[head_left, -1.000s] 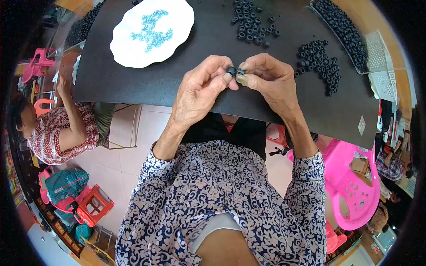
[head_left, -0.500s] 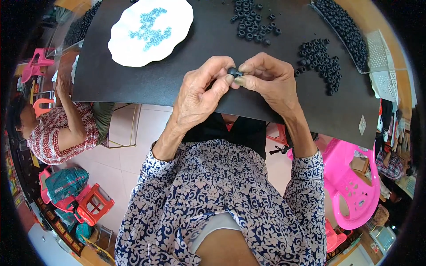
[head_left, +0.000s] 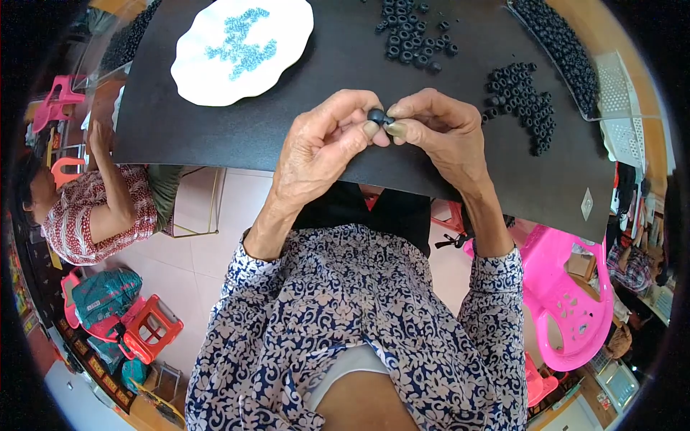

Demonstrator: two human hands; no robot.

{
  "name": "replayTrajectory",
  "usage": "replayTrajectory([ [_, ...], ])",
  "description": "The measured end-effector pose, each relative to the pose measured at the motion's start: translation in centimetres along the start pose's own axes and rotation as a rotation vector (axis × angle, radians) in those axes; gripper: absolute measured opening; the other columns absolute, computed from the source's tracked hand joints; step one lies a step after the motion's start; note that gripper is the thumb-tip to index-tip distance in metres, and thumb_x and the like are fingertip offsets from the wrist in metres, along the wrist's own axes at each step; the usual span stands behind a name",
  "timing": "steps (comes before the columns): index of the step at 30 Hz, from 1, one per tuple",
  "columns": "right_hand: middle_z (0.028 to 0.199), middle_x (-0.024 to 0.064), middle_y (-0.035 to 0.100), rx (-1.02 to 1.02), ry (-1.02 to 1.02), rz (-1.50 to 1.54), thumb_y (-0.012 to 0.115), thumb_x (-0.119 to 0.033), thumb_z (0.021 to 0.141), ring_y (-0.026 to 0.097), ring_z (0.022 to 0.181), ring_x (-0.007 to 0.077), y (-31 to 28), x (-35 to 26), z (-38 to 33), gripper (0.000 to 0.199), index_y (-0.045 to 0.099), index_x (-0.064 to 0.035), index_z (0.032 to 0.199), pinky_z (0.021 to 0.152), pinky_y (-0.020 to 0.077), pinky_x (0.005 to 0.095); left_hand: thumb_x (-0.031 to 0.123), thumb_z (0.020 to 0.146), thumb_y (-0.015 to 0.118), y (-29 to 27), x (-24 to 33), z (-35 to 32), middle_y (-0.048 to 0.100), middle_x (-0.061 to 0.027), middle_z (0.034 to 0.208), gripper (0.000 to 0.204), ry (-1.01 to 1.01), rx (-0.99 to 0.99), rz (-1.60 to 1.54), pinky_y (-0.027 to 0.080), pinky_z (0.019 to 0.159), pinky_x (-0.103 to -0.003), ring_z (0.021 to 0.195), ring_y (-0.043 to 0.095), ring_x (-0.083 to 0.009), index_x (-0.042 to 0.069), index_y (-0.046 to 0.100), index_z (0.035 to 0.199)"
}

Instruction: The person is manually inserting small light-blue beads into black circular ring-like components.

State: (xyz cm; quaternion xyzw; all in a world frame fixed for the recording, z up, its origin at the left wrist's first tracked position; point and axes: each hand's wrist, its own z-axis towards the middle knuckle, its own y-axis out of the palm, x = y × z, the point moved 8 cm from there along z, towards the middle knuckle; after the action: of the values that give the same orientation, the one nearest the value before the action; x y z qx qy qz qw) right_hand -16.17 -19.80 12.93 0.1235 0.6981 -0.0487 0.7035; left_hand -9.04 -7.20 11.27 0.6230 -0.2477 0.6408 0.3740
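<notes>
Just over the near edge of the dark table, my two hands meet fingertip to fingertip. Between the thumb and fingers of my left hand [head_left: 327, 144] is a small round black part [head_left: 376, 115]. My right hand [head_left: 438, 133] pinches a smaller black piece [head_left: 390, 121] right beside it; whether the two are joined I cannot tell. Black ring-like parts [head_left: 521, 100] lie in a loose pile to the right of my right hand. A second group of black parts [head_left: 413, 39] lies beyond my hands. At the far left is a white wavy-edged plate [head_left: 201, 82] bearing small bluish clear pieces.
A clear-walled tray of black parts [head_left: 557, 50] stands at the far right, beside a white perforated basket [head_left: 622, 129]. A pink chair [head_left: 568, 302] stands at right. Another person [head_left: 100, 208] sits at left near red stools [head_left: 151, 330]. The table [head_left: 215, 136] ends before my lap.
Both hands keep their pinch at the same spot, with only a slight shift of the fingers. The view has moved a little.
</notes>
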Motion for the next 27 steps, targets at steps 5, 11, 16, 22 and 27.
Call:
replayTrajectory([
  [5, 0.084, 0.0003, 0.069, -0.007, -0.006, -0.014, 0.073, -0.007, 0.082, 0.062, 0.078, 0.0055, 0.0, 0.1, 0.0, 0.016, 0.07, -0.0039, 0.097, 0.073, 0.0507, 0.0197, 0.01, 0.096, 0.055, 0.3, 0.3, 0.3, 0.069, -0.0065, 0.083, 0.02, -0.022, -0.048, -0.112, 0.049, 0.071, -0.022, 0.079, 0.063, -0.0094, 0.0, 0.059, 0.112],
  [11, 0.089, 0.0017, 0.064, -0.001, -0.093, -0.058, 0.072, 0.0, 0.082, 0.06, 0.08, 0.008, 0.6, -0.2, -0.2, 0.028, 0.065, 0.0005, 0.109, 0.074, 0.0498, 0.0222, 0.015, 0.098, 0.052, 0.5, 0.1, 0.3, 0.069, -0.0069, 0.084, 0.022, -0.061, -0.072, -0.084, 0.049, 0.071, -0.025, 0.079, 0.062, -0.0111, -0.001, 0.06, 0.111],
  [16, 0.089, 0.0005, 0.058, -0.065, -0.14, -0.047, 0.071, 0.001, 0.081, 0.054, 0.08, 0.0075, 1.0, -0.1, -0.3, 0.034, 0.065, -0.0003, 0.114, 0.073, 0.0473, 0.0217, 0.016, 0.099, 0.05, 0.6, 0.1, 0.3, 0.068, -0.0065, 0.082, 0.023, -0.029, -0.122, -0.08, 0.049, 0.071, -0.025, 0.077, 0.06, -0.0108, -0.001, 0.06, 0.111],
  [22, 0.086, 0.0007, 0.054, -0.16, -0.147, -0.048, 0.072, -0.002, 0.08, 0.052, 0.079, 0.0082, 1.6, -0.4, -0.2, 0.032, 0.066, -0.0002, 0.112, 0.069, 0.0447, 0.022, 0.016, 0.099, 0.047, 1.0, 0.4, 0.2, 0.068, -0.0063, 0.081, 0.024, -0.017, -0.223, -0.098, 0.049, 0.071, -0.026, 0.076, 0.059, -0.0106, -0.001, 0.06, 0.109],
  [27, 0.084, 0.0012, 0.055, -0.192, -0.143, -0.095, 0.072, -0.002, 0.081, 0.052, 0.077, 0.0088, 1.7, -0.5, -0.1, 0.028, 0.067, 0.0002, 0.108, 0.068, 0.0441, 0.0223, 0.016, 0.1, 0.047, 1.0, 0.5, 0.0, 0.068, -0.0069, 0.081, 0.023, 0.004, -0.223, -0.08, 0.05, 0.071, -0.027, 0.075, 0.06, -0.0118, -0.002, 0.06, 0.107],
])
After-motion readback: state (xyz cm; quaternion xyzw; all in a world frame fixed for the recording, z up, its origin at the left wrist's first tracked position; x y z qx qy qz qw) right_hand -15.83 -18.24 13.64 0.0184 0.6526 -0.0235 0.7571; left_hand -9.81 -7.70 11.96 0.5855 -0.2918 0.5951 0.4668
